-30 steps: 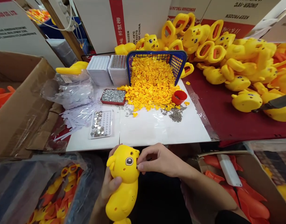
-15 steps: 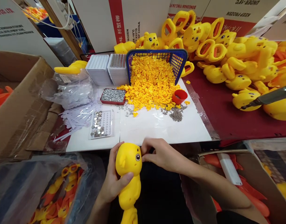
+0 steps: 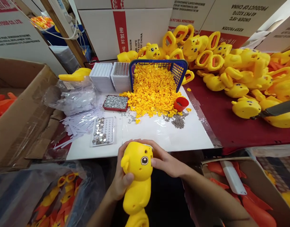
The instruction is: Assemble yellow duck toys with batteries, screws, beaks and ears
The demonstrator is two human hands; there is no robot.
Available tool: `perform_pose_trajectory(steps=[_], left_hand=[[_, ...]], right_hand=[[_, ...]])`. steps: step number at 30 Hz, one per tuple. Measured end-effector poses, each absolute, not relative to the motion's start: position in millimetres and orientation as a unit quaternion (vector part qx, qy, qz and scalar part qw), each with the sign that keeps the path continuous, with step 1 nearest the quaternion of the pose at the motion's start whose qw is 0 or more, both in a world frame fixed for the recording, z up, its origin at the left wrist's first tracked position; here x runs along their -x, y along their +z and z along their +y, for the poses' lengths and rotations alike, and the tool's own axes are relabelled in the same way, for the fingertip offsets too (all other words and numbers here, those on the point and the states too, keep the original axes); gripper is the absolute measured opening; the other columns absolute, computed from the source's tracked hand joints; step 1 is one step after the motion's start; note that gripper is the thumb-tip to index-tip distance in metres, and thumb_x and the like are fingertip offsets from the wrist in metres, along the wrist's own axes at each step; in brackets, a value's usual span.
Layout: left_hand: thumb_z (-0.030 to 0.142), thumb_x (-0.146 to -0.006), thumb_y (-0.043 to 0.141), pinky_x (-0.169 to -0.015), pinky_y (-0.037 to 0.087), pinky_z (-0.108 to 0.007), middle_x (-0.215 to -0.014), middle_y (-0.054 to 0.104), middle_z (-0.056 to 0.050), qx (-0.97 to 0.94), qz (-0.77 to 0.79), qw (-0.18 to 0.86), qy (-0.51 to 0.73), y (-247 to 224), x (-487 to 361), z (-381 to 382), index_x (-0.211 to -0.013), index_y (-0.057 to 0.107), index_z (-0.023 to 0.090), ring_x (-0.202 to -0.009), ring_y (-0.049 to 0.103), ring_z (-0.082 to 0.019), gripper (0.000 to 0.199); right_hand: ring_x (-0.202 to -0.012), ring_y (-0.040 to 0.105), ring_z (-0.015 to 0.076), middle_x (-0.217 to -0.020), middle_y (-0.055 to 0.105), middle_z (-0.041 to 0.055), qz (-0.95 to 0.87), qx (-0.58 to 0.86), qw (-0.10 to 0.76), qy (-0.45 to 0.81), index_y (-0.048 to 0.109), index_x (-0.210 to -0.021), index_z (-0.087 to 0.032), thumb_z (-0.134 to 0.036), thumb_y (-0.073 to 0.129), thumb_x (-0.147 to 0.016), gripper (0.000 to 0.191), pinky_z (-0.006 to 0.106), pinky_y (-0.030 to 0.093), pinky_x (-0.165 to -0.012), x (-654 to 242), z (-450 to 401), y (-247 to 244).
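A yellow plastic duck-like toy (image 3: 137, 183) with a printed eye is held upright below the white board's front edge. My left hand (image 3: 121, 179) is wrapped round the left side of its head, the thumb on the front. My right hand (image 3: 167, 162) grips the head from the right, with the thumb by the face opening and the fingers behind the top. Beyond them, a blue basket (image 3: 184, 72) lies tipped with small yellow parts (image 3: 154, 91) spilling out. Screws fill a red tray (image 3: 115, 109), and button cells sit in a white tray (image 3: 109, 143).
A red cup (image 3: 181, 103) stands beside loose screws (image 3: 179, 120). Yellow toys (image 3: 239, 63) are piled at the right, near a dark tool (image 3: 281, 108). Open boxes with orange parts flank me: one left (image 3: 28, 94), one lower right (image 3: 268, 176).
My right hand has moved from a pinch beside the face to a grip round the head. The toy has turned and shifted slightly right. The camera view has tilted up slightly.
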State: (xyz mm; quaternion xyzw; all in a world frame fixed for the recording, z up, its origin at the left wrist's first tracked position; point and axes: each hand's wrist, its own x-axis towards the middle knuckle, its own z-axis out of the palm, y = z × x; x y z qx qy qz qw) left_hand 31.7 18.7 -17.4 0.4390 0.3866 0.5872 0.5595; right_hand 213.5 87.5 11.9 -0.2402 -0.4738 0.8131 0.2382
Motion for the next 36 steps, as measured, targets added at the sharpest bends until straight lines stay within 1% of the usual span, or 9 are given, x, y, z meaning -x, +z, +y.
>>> perform_pose_trajectory(steps=[4,8,14,18,22,25,28,32,36], left_hand=[[0.054,-0.099,0.049,-0.108,0.046,-0.044,-0.141,0.060,-0.014,-0.599,0.540,0.298,0.510,-12,-28,39,-0.139,0.054,0.021,-0.129,0.058,-0.031,0.052],[0.036,-0.103,0.040,-0.079,0.050,-0.035,-0.087,0.070,-0.008,-0.650,0.619,0.152,0.415,-1,-29,62,-0.089,0.065,0.020,-0.087,0.065,-0.024,0.033],[0.040,-0.101,0.035,-0.059,0.034,-0.031,-0.060,0.056,-0.001,-0.585,0.670,0.242,0.387,8,-29,95,-0.063,0.044,0.023,-0.059,0.050,-0.017,0.042],[0.049,-0.100,0.033,-0.057,0.033,-0.029,-0.058,0.055,0.000,-0.519,0.684,0.311,0.409,1,-24,115,-0.061,0.043,0.023,-0.057,0.049,-0.016,0.047],[0.050,-0.100,0.034,-0.056,0.033,-0.030,-0.055,0.054,-0.002,-0.509,0.704,0.303,0.392,-1,-22,121,-0.058,0.044,0.023,-0.057,0.050,-0.018,0.050],[0.044,-0.101,0.036,-0.062,0.040,-0.033,-0.069,0.063,-0.007,-0.529,0.741,0.248,0.330,7,-23,115,-0.071,0.057,0.021,-0.068,0.061,-0.024,0.044],[0.041,-0.102,0.037,-0.077,0.052,-0.044,-0.104,0.067,-0.017,-0.555,0.766,0.138,0.294,13,-28,108,-0.108,0.064,0.014,-0.093,0.067,-0.033,0.038],[0.044,-0.100,0.049,-0.109,0.046,-0.059,-0.148,0.046,-0.020,-0.660,0.665,0.073,0.342,8,-40,104,-0.140,0.052,0.019,-0.137,0.049,-0.037,0.047],[0.030,-0.100,0.053,-0.114,0.041,-0.065,-0.157,0.038,-0.019,-0.744,0.580,0.061,0.326,-3,-55,100,-0.141,0.051,0.022,-0.148,0.035,-0.041,0.043]], right_hand=[[-0.095,0.062,0.0192,-0.115,0.063,0.0045,-0.395,0.353,0.369,0.763,0.048,-0.132,-0.027,-0.050,0.066,-0.081,0.059,0.030,0.051,-0.086,-202,89,-7],[-0.076,0.059,0.0166,-0.110,0.063,0.0037,-0.393,0.441,0.397,0.702,0.045,-0.133,-0.029,-0.041,0.056,-0.079,0.056,0.025,0.047,-0.061,-196,104,-11],[-0.086,0.064,0.0164,-0.112,0.065,0.0042,-0.543,0.455,0.315,0.632,0.047,-0.133,-0.025,-0.039,0.049,-0.091,0.044,0.026,0.053,-0.071,-205,136,6],[-0.095,0.067,0.0186,-0.115,0.068,0.0098,-0.808,0.423,0.209,0.354,0.051,-0.135,-0.019,-0.034,0.032,-0.105,0.038,0.033,0.056,-0.082,-222,176,10],[-0.107,0.060,0.0298,-0.120,0.066,0.0199,-0.869,0.433,0.172,0.165,0.066,-0.116,-0.012,-0.011,0.042,-0.096,0.032,0.047,0.048,-0.094,-231,216,2],[-0.102,0.057,0.0321,-0.109,0.067,0.0215,-0.889,0.423,0.148,0.096,0.071,-0.104,-0.011,0.001,0.041,-0.087,0.036,0.048,0.045,-0.091,-229,230,-6],[-0.098,0.055,0.0316,-0.104,0.068,0.0198,-0.900,0.407,0.147,0.044,0.072,-0.100,-0.012,-0.001,0.041,-0.090,0.034,0.047,0.044,-0.088,-229,233,-10],[-0.106,0.053,0.0317,-0.109,0.068,0.0183,-0.899,0.395,0.189,-0.010,0.071,-0.106,-0.014,-0.007,0.037,-0.098,0.036,0.049,0.043,-0.092,-236,218,-6],[-0.103,0.056,0.0265,-0.103,0.067,0.0143,-0.903,0.366,0.220,-0.036,0.069,-0.106,-0.017,-0.008,0.037,-0.100,0.035,0.045,0.048,-0.090,-251,177,-3]])
